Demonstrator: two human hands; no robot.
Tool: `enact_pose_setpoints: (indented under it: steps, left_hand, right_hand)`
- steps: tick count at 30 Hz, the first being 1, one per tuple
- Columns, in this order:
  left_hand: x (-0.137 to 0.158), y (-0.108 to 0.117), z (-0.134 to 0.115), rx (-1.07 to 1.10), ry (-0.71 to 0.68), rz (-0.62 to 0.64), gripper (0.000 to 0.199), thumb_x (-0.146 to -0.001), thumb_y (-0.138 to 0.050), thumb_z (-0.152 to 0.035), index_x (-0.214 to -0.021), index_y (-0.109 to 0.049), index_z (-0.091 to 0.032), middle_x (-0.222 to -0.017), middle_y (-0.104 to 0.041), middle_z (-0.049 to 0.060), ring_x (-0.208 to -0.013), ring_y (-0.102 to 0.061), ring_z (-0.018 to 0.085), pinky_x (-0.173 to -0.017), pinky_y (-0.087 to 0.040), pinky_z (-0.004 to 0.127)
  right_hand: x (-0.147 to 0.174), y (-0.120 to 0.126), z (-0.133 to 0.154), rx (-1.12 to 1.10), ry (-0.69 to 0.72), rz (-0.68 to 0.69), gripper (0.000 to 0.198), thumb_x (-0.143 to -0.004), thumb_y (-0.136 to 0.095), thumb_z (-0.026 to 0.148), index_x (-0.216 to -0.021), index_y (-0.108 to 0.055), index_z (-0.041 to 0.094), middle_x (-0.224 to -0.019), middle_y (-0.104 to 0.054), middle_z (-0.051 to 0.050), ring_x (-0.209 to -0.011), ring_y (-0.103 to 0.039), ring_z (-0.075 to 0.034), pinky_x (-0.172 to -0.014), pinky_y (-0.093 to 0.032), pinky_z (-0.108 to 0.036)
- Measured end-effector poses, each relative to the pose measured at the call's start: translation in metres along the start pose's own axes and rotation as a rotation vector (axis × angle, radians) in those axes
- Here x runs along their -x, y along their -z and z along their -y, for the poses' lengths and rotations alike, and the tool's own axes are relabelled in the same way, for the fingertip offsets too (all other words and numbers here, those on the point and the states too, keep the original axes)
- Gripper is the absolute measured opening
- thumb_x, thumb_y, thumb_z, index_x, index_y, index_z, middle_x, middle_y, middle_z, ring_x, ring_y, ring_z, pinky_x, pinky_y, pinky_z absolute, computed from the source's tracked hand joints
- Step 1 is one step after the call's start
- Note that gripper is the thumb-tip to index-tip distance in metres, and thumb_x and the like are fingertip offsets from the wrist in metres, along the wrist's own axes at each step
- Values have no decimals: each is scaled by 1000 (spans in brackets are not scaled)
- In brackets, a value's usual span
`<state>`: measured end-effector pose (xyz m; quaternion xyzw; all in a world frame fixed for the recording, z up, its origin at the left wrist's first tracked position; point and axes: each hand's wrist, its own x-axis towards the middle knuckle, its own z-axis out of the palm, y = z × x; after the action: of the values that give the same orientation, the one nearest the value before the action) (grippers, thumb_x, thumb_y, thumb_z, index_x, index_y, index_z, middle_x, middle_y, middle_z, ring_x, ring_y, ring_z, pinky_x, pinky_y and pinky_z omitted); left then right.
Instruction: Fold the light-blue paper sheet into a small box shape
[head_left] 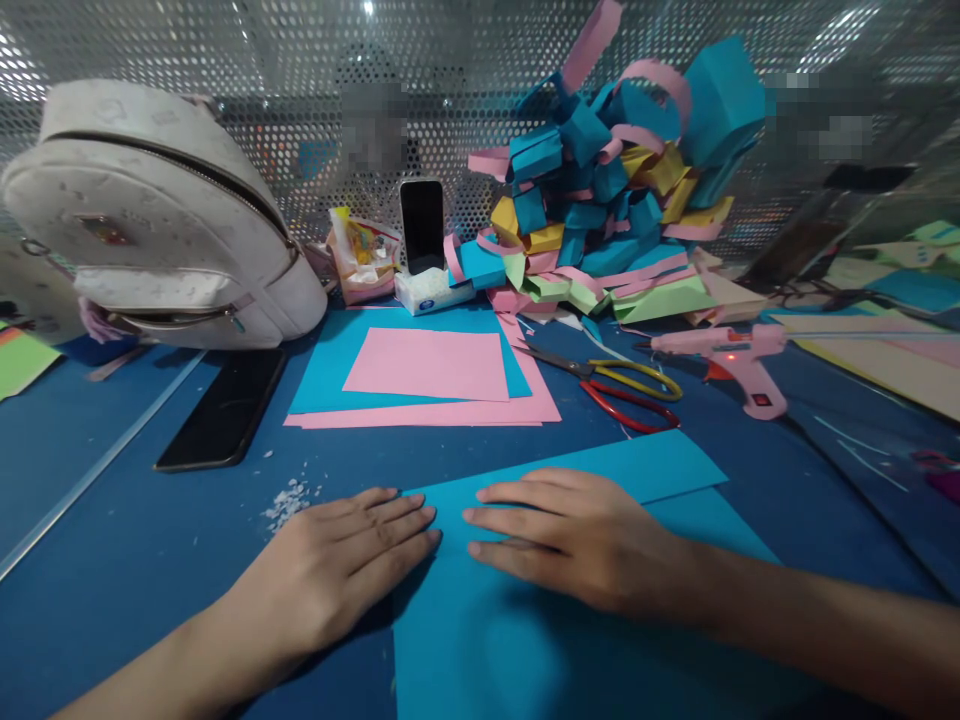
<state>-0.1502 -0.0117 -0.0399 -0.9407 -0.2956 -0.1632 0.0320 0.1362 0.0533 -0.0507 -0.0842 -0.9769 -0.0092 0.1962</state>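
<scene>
A large sheet of blue paper (465, 640) lies before me, its far edge folded over into a flap (675, 465). My left hand (352, 560) rests flat at the sheet's left edge, fingertips on the paper and fingers stretched out. Lying over the folded part, my right hand (562, 535) has its fingers slightly spread and pointing left. Neither hand grasps anything. Beyond the sheet are scissors (592, 375) with one yellow and one red handle, and a pink glue gun (727, 350) with a lit red light.
Pink paper (431, 362) lies on blue sheets farther back. A black phone (225, 410), white crumbs (289, 500) and a white backpack (165, 220) are at left. Another phone (422, 225) stands behind a tissue pack (431, 292). Folded paper pieces (592, 200) form a heap by the perforated metal panel.
</scene>
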Motion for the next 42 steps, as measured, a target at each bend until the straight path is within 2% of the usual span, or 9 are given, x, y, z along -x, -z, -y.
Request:
enact_pose_setpoints:
  steps: [8, 16, 22, 27, 30, 32, 36, 39, 42]
  left_hand:
    - [4, -3, -6, -135, -22, 1, 40, -101, -27, -13, -129, -56, -8, -135, -58, 11, -129, -51, 23, -106, -47, 38]
    - [-4, 1, 2, 10, 101, -41, 34, -100, -37, -13, -127, -59, -12, -126, -66, 11, -116, -63, 21, -96, -55, 35]
    - [-5, 3, 4, 124, 175, -195, 28, -97, -46, -10, -118, -64, -16, -115, -71, 7, -106, -68, 18, -90, -56, 28]
    - [-16, 11, -1, 317, 431, -290, 31, -93, -52, -14, -119, -64, -26, -124, -67, 4, -113, -64, 19, -93, -54, 32]
    - [-24, 17, -7, 325, 636, -268, 59, -84, -68, -29, -138, -47, -26, -127, -63, 9, -113, -62, 26, -91, -54, 41]
    - [-28, 21, -9, 427, 721, -203, 67, -82, -70, -31, -142, -41, -22, -111, -68, 8, -97, -66, 23, -82, -56, 37]
    - [-36, 35, 1, 594, 748, -114, 56, -90, -59, -30, -141, -41, -17, -78, -65, 0, -71, -64, 15, -64, -54, 26]
    - [-45, 54, 20, 425, 621, -135, 46, -91, -57, -33, -135, -50, -20, -91, -70, 3, -86, -66, 19, -77, -55, 31]
    - [-62, 76, 36, 367, 490, -120, 32, -93, -51, -36, -116, -65, -18, -109, -70, 8, -103, -64, 27, -87, -53, 40]
  right_hand:
    - [2, -1, 0, 10, 1, 11, 28, -103, -41, 23, -121, -63, 25, -130, -62, 1, -121, -55, -21, -88, -52, -38]
    - [-2, -2, -1, -6, -63, 11, 33, -102, -37, 18, -128, -58, 22, -131, -61, -3, -123, -54, -21, -90, -53, -38]
    - [-6, -2, -2, 45, -160, -10, 36, -100, -42, 26, -133, -55, 19, -136, -57, -6, -121, -56, -24, -95, -50, -42]
    - [-12, 17, -8, 61, -229, 9, 39, -94, -44, 13, -130, -59, 18, -121, -68, -7, -104, -66, -22, -84, -54, -36]
    - [-17, 38, -11, 46, -357, 23, 38, -94, -45, 13, -128, -61, 19, -115, -70, -6, -96, -69, -22, -77, -56, -33]
    - [-19, 55, -12, 17, -450, 33, 36, -96, -44, 17, -127, -62, 21, -114, -71, -6, -95, -70, -24, -75, -56, -33]
    - [-19, 88, -11, -153, -485, 114, 30, -96, -50, 26, -120, -67, 21, -113, -71, -6, -97, -69, -25, -80, -55, -33]
    - [-21, 106, -7, -494, -438, 182, 42, -98, -49, 38, -137, -53, 24, -132, -60, -6, -103, -66, -22, -77, -56, -28]
    - [-28, 114, -7, -757, -451, 77, 48, -101, -40, 38, -148, -34, 27, -148, -43, -7, -109, -62, -19, -72, -57, -26]
